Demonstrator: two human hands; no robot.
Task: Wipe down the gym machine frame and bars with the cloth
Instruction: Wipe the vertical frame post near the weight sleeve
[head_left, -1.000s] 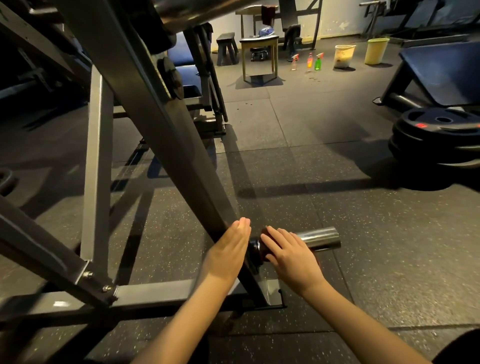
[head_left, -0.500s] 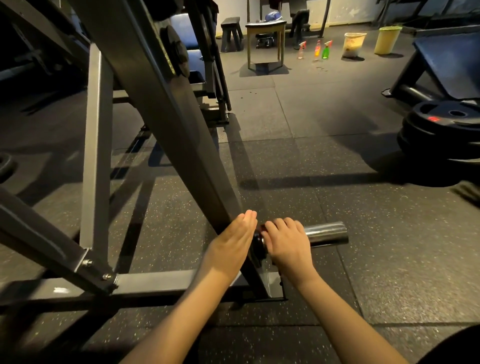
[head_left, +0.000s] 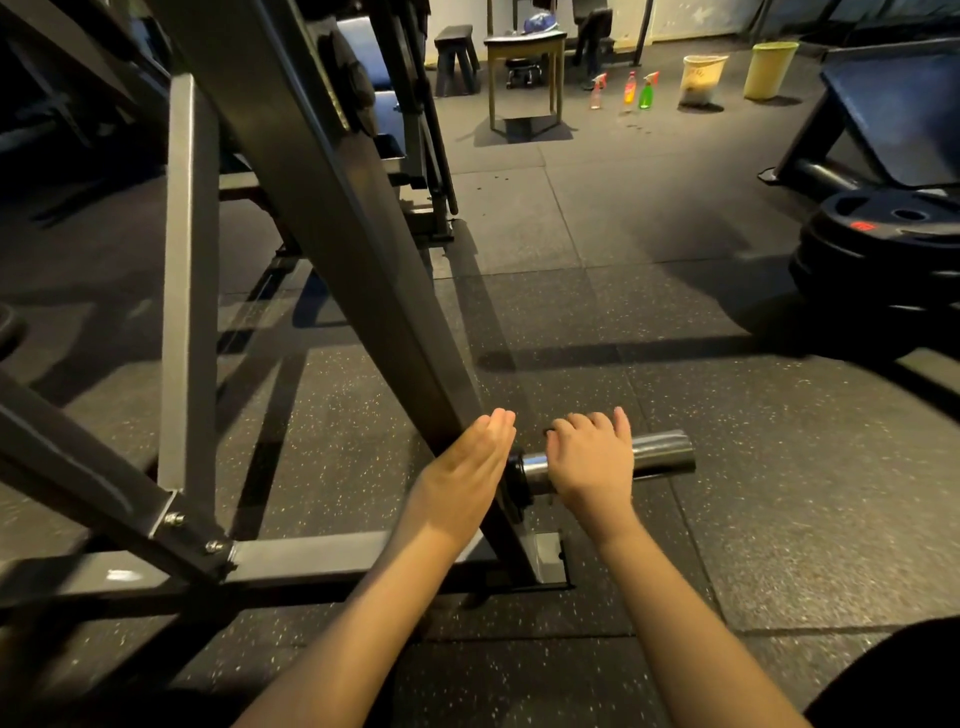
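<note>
The grey gym machine frame fills the left: a thick diagonal beam (head_left: 332, 208), an upright post (head_left: 189, 260) and a floor rail (head_left: 311, 558). A short chrome bar (head_left: 662, 454) sticks out to the right from the beam's foot. My left hand (head_left: 467, 473) lies flat against the beam's lower end, fingers straight and together. My right hand (head_left: 592, 462) is draped over the middle of the chrome bar, fingers curled over its top. No cloth shows in either hand; anything under the right palm is hidden.
A stack of black weight plates (head_left: 883, 234) and a padded bench (head_left: 893, 114) stand at the right. Far back are three spray bottles (head_left: 629, 89), two buckets (head_left: 701, 78), a small table (head_left: 524, 47) and a stool. Speckled rubber floor (head_left: 779, 519) lies to my right.
My right hand has slid outward along the chrome bar, uncovering the stretch next to the collar. My left hand stays flat on the beam. The view has tilted slightly.
</note>
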